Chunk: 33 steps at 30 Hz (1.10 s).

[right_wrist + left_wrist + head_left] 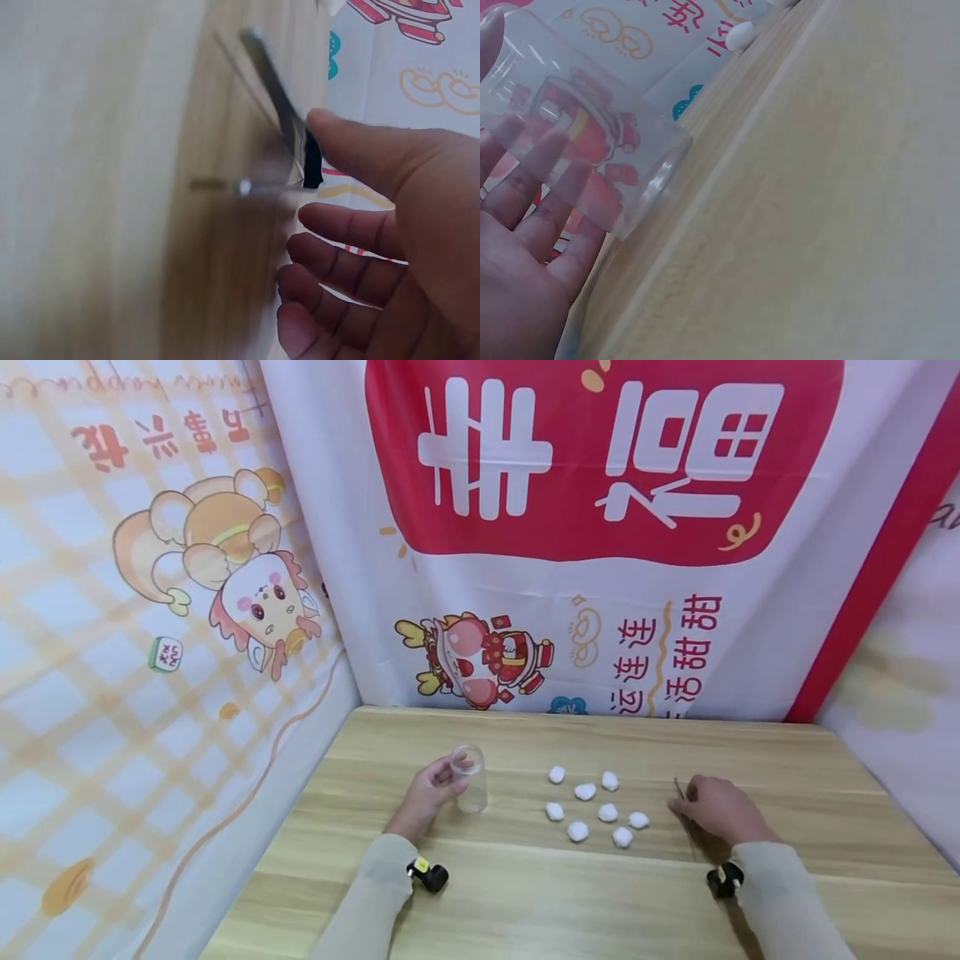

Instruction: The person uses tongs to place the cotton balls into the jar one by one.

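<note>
My left hand (427,795) grips a clear plastic cup (472,789) on the left side of the table. In the left wrist view the cup (592,127) is see-through, with fingers (551,199) spread along its wall. Between the two hands lie several white cotton balls (585,792). To their right, my right hand (723,810) holds slim metal tweezers (274,86) near one end. The right wrist view puts the thumb against them, the other fingers loosely bent below; the exact pinch is unclear through blur.
The wooden table (510,902) meets a printed cloth wall (585,585) at the back and a checked one (172,718) at the left. Small black cameras (429,875) are strapped to both wrists.
</note>
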Each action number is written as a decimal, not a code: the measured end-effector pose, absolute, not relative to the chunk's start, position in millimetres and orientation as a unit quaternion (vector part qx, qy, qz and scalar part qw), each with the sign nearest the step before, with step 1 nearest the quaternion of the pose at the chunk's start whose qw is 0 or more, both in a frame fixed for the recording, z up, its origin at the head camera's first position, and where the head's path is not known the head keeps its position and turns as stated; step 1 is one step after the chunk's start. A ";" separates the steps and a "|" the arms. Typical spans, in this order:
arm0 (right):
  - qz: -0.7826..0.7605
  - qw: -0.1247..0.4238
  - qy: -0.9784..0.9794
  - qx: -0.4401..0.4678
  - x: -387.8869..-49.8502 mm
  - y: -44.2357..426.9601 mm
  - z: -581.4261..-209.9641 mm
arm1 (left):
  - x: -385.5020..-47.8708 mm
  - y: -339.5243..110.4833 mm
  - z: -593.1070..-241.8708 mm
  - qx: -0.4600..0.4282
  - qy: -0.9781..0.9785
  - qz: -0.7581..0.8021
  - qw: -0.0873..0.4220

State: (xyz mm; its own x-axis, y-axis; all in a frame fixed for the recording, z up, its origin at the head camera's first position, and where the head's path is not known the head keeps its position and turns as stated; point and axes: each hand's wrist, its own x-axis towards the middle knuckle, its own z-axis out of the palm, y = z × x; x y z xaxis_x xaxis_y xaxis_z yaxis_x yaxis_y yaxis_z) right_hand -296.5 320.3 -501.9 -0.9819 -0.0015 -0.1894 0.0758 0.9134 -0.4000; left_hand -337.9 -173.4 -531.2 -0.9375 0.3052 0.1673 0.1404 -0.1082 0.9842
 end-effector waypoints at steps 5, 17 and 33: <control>-0.198 0.083 0.977 0.007 -298.1 321.0 -500.3 | -337.9 -172.0 -531.8 0.166 0.655 0.735 0.050; -0.232 0.068 0.970 0.004 -293.5 324.8 -500.6 | -333.2 -172.8 -531.6 0.188 0.654 0.731 0.055; -0.344 -0.030 0.938 -0.016 -291.7 330.4 -502.0 | -333.0 -172.0 -532.2 0.192 0.655 0.728 0.071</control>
